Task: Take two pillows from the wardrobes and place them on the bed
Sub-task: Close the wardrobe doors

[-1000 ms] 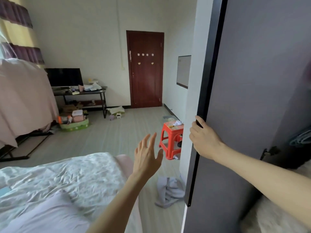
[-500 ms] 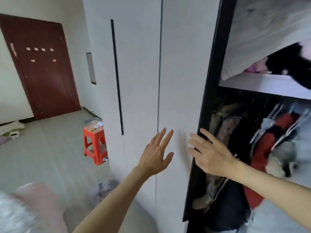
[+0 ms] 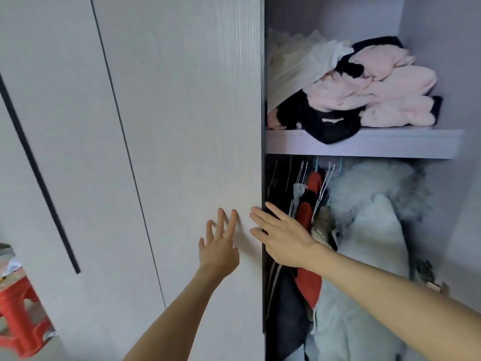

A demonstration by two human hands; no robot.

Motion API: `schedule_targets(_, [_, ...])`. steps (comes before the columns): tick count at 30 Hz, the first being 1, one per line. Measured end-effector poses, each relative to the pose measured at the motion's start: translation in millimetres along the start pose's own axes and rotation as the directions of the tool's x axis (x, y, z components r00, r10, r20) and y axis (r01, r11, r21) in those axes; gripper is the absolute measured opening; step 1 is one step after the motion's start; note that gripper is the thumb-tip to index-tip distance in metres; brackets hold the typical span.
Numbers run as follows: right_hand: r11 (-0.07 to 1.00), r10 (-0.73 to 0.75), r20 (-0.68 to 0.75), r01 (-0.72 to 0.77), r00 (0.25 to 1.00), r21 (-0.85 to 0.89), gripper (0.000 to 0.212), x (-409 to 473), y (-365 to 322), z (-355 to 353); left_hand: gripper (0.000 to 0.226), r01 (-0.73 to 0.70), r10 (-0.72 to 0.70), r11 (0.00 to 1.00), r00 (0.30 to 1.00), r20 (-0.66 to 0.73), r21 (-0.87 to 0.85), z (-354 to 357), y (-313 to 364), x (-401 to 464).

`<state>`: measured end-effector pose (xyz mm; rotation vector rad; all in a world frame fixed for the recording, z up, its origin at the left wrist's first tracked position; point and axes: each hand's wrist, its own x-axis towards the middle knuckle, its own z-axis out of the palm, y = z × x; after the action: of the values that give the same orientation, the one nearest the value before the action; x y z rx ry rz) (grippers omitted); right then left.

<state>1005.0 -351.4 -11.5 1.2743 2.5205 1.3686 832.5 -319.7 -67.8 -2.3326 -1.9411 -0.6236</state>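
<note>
A white wardrobe fills the view, its closed door panel (image 3: 182, 126) on the left and an open compartment on the right. My left hand (image 3: 218, 246) is spread flat against that panel, holding nothing. Just to its right, my right hand (image 3: 281, 238) reaches with fingers apart to the panel's right edge, partly over the dark gap. Inside, a shelf (image 3: 364, 143) carries a heap of pink, black and cream fabric (image 3: 364, 92). Below hang clothes (image 3: 307, 204) beside a pale fluffy white bundle (image 3: 369, 230). I cannot pick out a pillow for certain. The bed is out of view.
More closed wardrobe panels with a long black handle strip (image 3: 39, 175) stretch to the left. A red plastic stool (image 3: 18, 311) stands on the floor at the lower left. The compartment's right wall (image 3: 463, 204) bounds the open section.
The view swung right, from the room and bed to the wardrobe front. My right hand let go of the dark door edge; both hands now lie open at the white panel.
</note>
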Motion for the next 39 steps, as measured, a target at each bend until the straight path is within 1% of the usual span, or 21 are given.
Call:
schedule_targets(1, [0.999, 0.033, -0.003, -0.032, 0.999, 0.040, 0.037, -1, 0, 1, 0.083, 0.000, 0.000, 1.000, 1.000, 0.000, -0.006, -2, 2, 4])
schedule_targets(3, [0.968, 0.114, -0.037, -0.102, 0.993, 0.229, 0.035, -7, -2, 1, 0.071, -0.021, 0.020, 0.999, 0.999, -0.037, -0.044, -12, 6, 9])
schedule_targets(5, [0.849, 0.296, -0.087, -0.220, 0.951, 0.480, 0.034, -20, -7, -4, 0.057, -0.066, 0.052, 0.994, 0.988, -0.146, -0.089, -22, 11, 7])
schedule_targets(7, [0.685, 0.506, -0.109, -0.322, 0.855, 0.653, 0.033, -42, -13, -11, 0.049, -0.175, 0.129, 0.974, 0.951, -0.281, -0.142, -27, 21, -5])
schedule_targets(9, [0.566, 0.672, -0.114, -0.407, 0.732, 0.717, 0.031, -74, -19, -20, 0.047, -0.363, 0.279, 0.916, 0.882, -0.379, -0.170, -22, 42, -21])
schedule_targets(10, [0.524, 0.734, -0.115, -0.449, 0.670, 0.724, 0.031, -91, -20, -25, 0.047, -0.452, 0.353, 0.872, 0.846, -0.400, -0.185, -18, 55, -28])
schedule_targets(12, [0.453, 0.823, -0.091, -0.551, 0.561, 0.701, 0.034, -130, -24, -37, 0.045, -0.607, 0.499, 0.757, 0.776, -0.386, -0.241, -11, 89, -42])
schedule_targets(13, [0.435, 0.851, -0.093, -0.595, 0.517, 0.676, 0.034, -152, -25, -44, 0.045, -0.672, 0.572, 0.690, 0.734, -0.367, -0.269, -7, 110, -49])
schedule_targets(14, [0.433, 0.864, -0.107, -0.617, 0.493, 0.657, 0.033, -165, -27, -49, 0.046, -0.716, 0.622, 0.642, 0.696, -0.359, -0.276, -5, 122, -53])
schedule_targets(16, [0.422, 0.895, -0.147, -0.699, 0.420, 0.577, 0.032, -211, -28, -67, 0.049, -0.809, 0.731, 0.495, 0.585, -0.352, -0.317, 3, 166, -69])
schedule_targets(20, [0.401, 0.894, -0.365, -0.826, 0.259, 0.397, 0.033, -284, -26, -113, 0.056, -0.920, 0.869, 0.199, 0.325, -0.372, -0.339, 6, 244, -109])
schedule_targets(22, [0.395, 0.861, -0.450, -0.869, 0.238, 0.297, 0.033, -310, -28, -134, 0.060, -0.940, 0.895, 0.088, 0.220, -0.389, -0.330, 3, 277, -127])
schedule_targets(25, [0.400, 0.832, -0.482, -0.899, 0.274, 0.180, 0.033, -328, -32, -152, 0.064, -0.940, 0.904, -0.014, 0.133, -0.406, -0.340, 0, 309, -149])
schedule_targets(27, [0.391, 0.825, -0.488, -0.912, 0.286, 0.126, 0.034, -333, -35, -154, 0.066, -0.936, 0.908, -0.034, 0.117, -0.402, -0.349, 2, 319, -158])
schedule_targets(30, [0.320, 0.819, -0.526, -0.943, 0.227, 0.091, 0.038, -341, -40, -158, 0.070, -0.935, 0.914, -0.044, 0.105, -0.392, -0.353, 7, 323, -162])
schedule_targets(31, [0.286, 0.822, -0.538, -0.953, 0.188, 0.104, 0.041, -344, -40, -159, 0.070, -0.936, 0.915, -0.047, 0.099, -0.390, -0.348, 7, 323, -160])
schedule_targets(33, [0.183, 0.853, -0.520, -0.962, 0.052, 0.205, 0.049, -346, -39, -160, 0.069, -0.940, 0.919, -0.044, 0.095, -0.384, -0.339, 6, 321, -157])
schedule_targets(35, [0.051, 0.900, -0.423, -0.938, -0.107, 0.344, 0.058, -341, -37, -161, 0.067, -0.939, 0.923, -0.048, 0.088, -0.374, -0.341, 0, 317, -154])
schedule_targets(36, [-0.002, 0.915, -0.370, -0.919, -0.161, 0.395, 0.060, -339, -36, -160, 0.066, -0.939, 0.924, -0.053, 0.084, -0.374, -0.341, -3, 316, -154])
schedule_targets(37, [-0.035, 0.921, -0.337, -0.904, -0.195, 0.426, 0.061, -335, -38, -158, 0.067, -0.938, 0.926, -0.051, 0.085, -0.369, -0.343, -6, 312, -153])
schedule_targets(39, [-0.065, 0.905, -0.342, -0.878, -0.252, 0.474, 0.062, -330, -40, -157, 0.068, -0.933, 0.929, -0.043, 0.095, -0.358, -0.359, -11, 303, -153])
